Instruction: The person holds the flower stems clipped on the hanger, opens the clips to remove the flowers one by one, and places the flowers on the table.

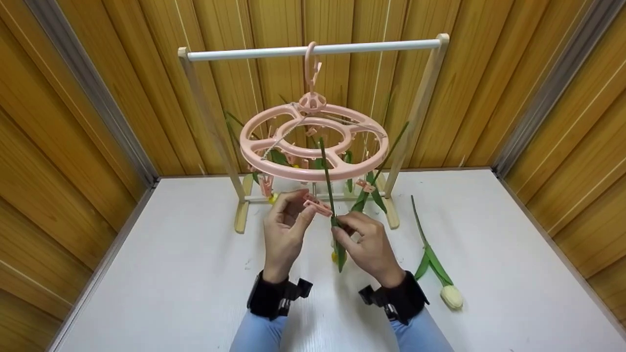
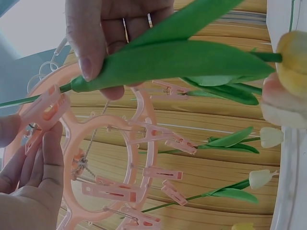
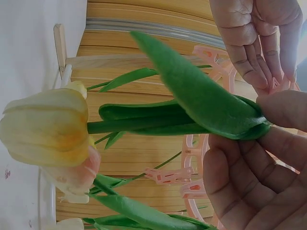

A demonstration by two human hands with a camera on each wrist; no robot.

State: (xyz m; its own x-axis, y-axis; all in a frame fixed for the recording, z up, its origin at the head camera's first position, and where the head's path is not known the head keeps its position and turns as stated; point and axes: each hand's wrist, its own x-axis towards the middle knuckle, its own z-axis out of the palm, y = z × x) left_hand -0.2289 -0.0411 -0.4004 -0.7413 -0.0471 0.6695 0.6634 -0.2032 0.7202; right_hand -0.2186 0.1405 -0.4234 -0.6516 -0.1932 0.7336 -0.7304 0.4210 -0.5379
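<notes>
In the head view my left hand [image 1: 284, 239] pinches a pink clothespin [image 1: 319, 207] below the front rim of a round pink drying hanger [image 1: 298, 173]. My right hand [image 1: 370, 243] pinches an artificial tulip, yellow in the head view, by its green leaf base [image 3: 254, 129], stem up and bloom [image 3: 45, 127] down. The clothespin's tip is right at the stem just above the leaves, as the left wrist view shows, with the left fingers squeezing its other end. Other tulips hang bloom-down from clothespins [image 2: 175, 192] around the hanger.
The hanger hooks over a white rod [image 1: 376, 47] on a wooden stand [image 1: 430, 93]. A white tulip [image 1: 452, 297] lies on the white table [image 1: 171, 274], right of the right hand. Wood-patterned panels [image 1: 274, 29] enclose the back and sides.
</notes>
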